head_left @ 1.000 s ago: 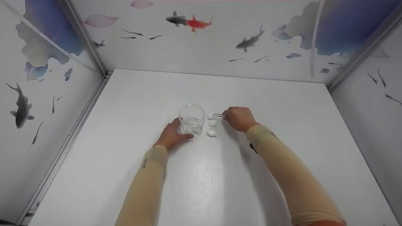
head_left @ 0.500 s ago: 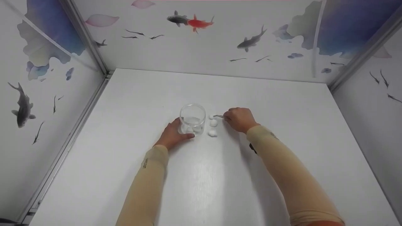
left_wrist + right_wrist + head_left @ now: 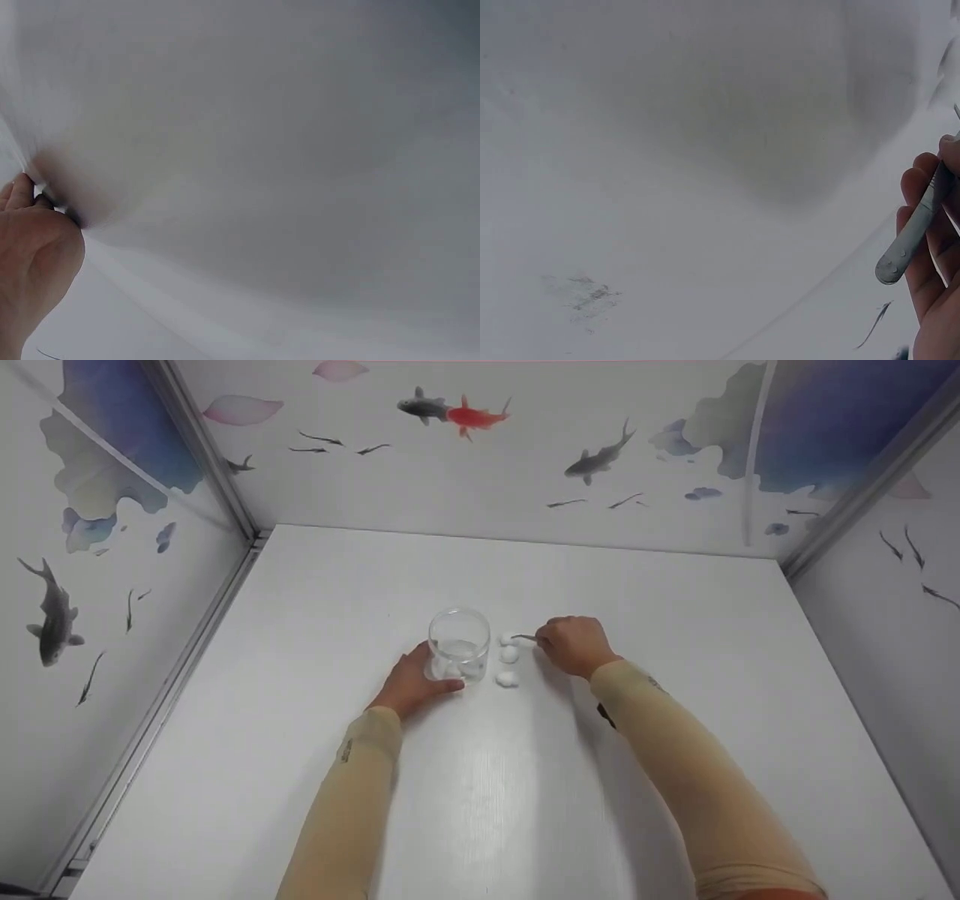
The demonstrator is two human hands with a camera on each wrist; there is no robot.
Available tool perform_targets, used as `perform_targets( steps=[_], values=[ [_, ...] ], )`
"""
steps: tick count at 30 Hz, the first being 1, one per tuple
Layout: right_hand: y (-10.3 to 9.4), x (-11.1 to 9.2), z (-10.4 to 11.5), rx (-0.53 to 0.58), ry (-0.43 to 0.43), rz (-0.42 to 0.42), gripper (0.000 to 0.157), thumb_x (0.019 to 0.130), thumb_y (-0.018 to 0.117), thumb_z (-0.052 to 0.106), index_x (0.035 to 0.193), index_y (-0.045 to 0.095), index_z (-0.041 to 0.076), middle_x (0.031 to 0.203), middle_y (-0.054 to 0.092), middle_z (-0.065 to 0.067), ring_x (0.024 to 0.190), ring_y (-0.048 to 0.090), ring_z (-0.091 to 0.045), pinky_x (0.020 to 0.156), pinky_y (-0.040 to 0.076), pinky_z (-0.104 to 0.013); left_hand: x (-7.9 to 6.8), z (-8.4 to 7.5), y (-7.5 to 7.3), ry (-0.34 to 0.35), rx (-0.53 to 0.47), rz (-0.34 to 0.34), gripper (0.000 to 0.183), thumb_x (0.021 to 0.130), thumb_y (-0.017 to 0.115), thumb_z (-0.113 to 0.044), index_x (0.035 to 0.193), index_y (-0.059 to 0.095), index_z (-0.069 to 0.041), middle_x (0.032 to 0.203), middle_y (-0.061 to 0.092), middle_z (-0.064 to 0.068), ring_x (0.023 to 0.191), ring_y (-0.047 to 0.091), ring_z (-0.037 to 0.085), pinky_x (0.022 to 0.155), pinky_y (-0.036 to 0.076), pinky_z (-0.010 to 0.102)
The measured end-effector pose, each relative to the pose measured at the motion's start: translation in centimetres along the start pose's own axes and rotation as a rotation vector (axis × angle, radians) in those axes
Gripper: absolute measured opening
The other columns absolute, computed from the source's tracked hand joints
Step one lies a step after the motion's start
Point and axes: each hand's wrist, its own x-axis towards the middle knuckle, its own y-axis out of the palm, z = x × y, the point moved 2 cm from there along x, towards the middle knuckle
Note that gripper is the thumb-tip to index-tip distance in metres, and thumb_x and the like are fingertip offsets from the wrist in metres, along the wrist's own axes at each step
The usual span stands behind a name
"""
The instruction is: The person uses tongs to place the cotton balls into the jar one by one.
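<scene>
My left hand (image 3: 409,686) curls round the lower side of a clear round jar (image 3: 459,637), thumb across its near side. Whitish lumps show through the jar's lower wall. My right hand (image 3: 576,645) pinches metal tweezers (image 3: 526,637), whose tips meet the right side of the far cotton ball (image 3: 506,639). Just nearer lie a middle cotton ball (image 3: 509,654) and a near cotton ball (image 3: 507,679), in a row right of the jar. In the right wrist view, the rounded end of the tweezers (image 3: 906,251) lies across the fingers; their tips are out of that view.
A white tabletop (image 3: 480,795) stretches round the hands. White panels printed with fish (image 3: 480,495) enclose it at the back and both sides. A dark band (image 3: 606,715) shows under the right wrist.
The tweezers' prongs, spread apart over the far cotton ball a second ago, now look closed together at its right side. The left hand and the jar have stayed in place.
</scene>
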Motion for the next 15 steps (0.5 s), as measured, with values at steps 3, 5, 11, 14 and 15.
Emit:
perform_targets(
  steps=[3, 5, 11, 14, 15],
  values=[
    [0.0, -0.01, 0.0, 0.01, 0.001, 0.013, 0.012, 0.093, 0.069, 0.013, 0.099, 0.08, 0.012, 0.092, 0.074, -0.003, 0.082, 0.071, -0.022, 0.07, 0.06, -0.041, -0.13, 0.01, -0.04, 0.003, 0.006, 0.0, 0.102, 0.078, 0.083, -0.049, 0.157, 0.03, -0.012, 0.158, 0.035, 0.008, 0.148, 0.024, 0.026, 0.123, 0.004, 0.038],
    [0.02, 0.0, 0.02, 0.018, 0.005, 0.028, 0.013, 0.093, 0.07, 0.014, 0.101, 0.08, 0.011, 0.094, 0.075, -0.003, 0.085, 0.071, -0.022, 0.073, 0.06, -0.041, -0.22, -0.01, -0.08, 0.003, 0.006, 0.0, 0.102, 0.079, 0.083, -0.049, 0.157, 0.03, -0.011, 0.158, 0.035, 0.009, 0.148, 0.024, 0.027, 0.123, 0.004, 0.039],
    [-0.02, 0.09, 0.21, 0.037, 0.031, 0.058, 0.015, 0.094, 0.071, 0.015, 0.105, 0.079, 0.01, 0.098, 0.075, -0.005, 0.09, 0.071, -0.022, 0.078, 0.059, -0.042, -0.24, -0.16, -0.07, -0.02, 0.006, -0.002, 0.102, 0.078, 0.083, -0.051, 0.157, 0.03, -0.013, 0.158, 0.035, 0.008, 0.148, 0.023, 0.028, 0.123, 0.007, 0.041],
    [-0.05, 0.13, 0.34, 0.045, 0.036, 0.073, 0.015, 0.094, 0.071, 0.016, 0.105, 0.079, 0.01, 0.096, 0.074, -0.004, 0.089, 0.071, -0.022, 0.078, 0.059, -0.041, -0.23, -0.26, -0.06, -0.024, 0.006, -0.004, 0.102, 0.078, 0.083, -0.051, 0.157, 0.031, -0.014, 0.158, 0.036, 0.007, 0.148, 0.023, 0.028, 0.123, 0.009, 0.042],
    [-0.06, 0.14, 0.38, 0.046, 0.036, 0.077, 0.015, 0.094, 0.071, 0.016, 0.105, 0.079, 0.01, 0.096, 0.074, -0.004, 0.089, 0.071, -0.022, 0.078, 0.059, -0.041, -0.24, -0.3, -0.06, -0.021, 0.003, -0.005, 0.102, 0.078, 0.083, -0.05, 0.157, 0.031, -0.013, 0.158, 0.036, 0.008, 0.148, 0.023, 0.029, 0.123, 0.009, 0.043]
  ],
)
